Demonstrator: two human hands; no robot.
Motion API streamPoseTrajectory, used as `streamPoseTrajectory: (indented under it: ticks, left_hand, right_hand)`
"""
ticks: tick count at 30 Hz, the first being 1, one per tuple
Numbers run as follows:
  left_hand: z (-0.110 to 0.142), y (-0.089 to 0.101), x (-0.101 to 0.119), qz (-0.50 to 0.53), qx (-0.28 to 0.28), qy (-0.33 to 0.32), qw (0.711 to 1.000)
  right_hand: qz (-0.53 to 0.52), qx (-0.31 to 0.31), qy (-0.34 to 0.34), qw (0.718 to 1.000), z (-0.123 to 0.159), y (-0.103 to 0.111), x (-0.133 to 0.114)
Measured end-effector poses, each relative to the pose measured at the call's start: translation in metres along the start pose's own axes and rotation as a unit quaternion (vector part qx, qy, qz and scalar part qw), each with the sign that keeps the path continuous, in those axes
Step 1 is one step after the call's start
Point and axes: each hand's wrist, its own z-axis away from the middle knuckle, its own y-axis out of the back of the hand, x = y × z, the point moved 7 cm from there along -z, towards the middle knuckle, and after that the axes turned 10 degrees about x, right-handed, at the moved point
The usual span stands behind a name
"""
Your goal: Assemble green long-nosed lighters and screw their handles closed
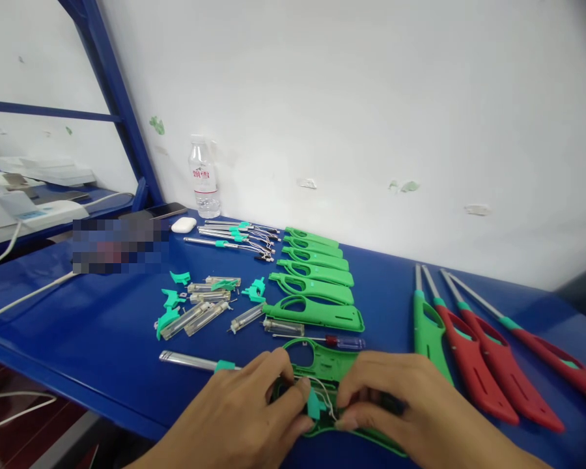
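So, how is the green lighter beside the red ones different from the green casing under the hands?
The green lighter looks closed, while the green casing is open, with wires showing inside.
The green lighter points away, its metal tube toward the wall; the green casing lies roughly left to right.
Both are green, with teal parts.

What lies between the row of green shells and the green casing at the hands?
In the head view, a screwdriver lies there, with a clear tank beside its shaft.
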Motion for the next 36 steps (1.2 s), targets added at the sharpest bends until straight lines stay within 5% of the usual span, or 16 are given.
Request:
streamPoseTrajectory:
  ticks: [18, 22, 26, 28, 33, 36]
  left_hand:
    - [-0.001, -0.003, -0.003, -0.014, -0.015, -0.003, 1.0]
    - [-0.005, -0.001, -0.001, -0.019, 0.049, -0.025, 0.998]
    - [-0.004, -0.003, 0.0, -0.022, 0.024, -0.021, 0.999]
    - [-0.004, 0.006, 0.003, -0.016, 0.065, -0.032, 0.997]
    - [-0.003, -0.001, -0.001, -0.022, -0.001, -0.007, 1.0]
    - [-0.004, 0.001, -0.001, -0.021, 0.066, -0.03, 0.997]
  right_hand:
    - [-0.033, -0.018, -0.029, 0.999, -0.004, 0.003, 0.003]
    - [-0.023, -0.015, -0.02, 0.999, -0.005, 0.003, 0.003]
    - [-0.022, -0.02, -0.019, 0.999, -0.005, 0.003, 0.004]
    - [-0.021, -0.019, -0.019, 0.999, -0.004, 0.004, 0.004]
    - [-0.011, -0.027, -0.029, 0.999, -0.004, 0.003, 0.006]
    - [-0.014, -0.029, -0.039, 0.999, -0.002, 0.003, 0.005]
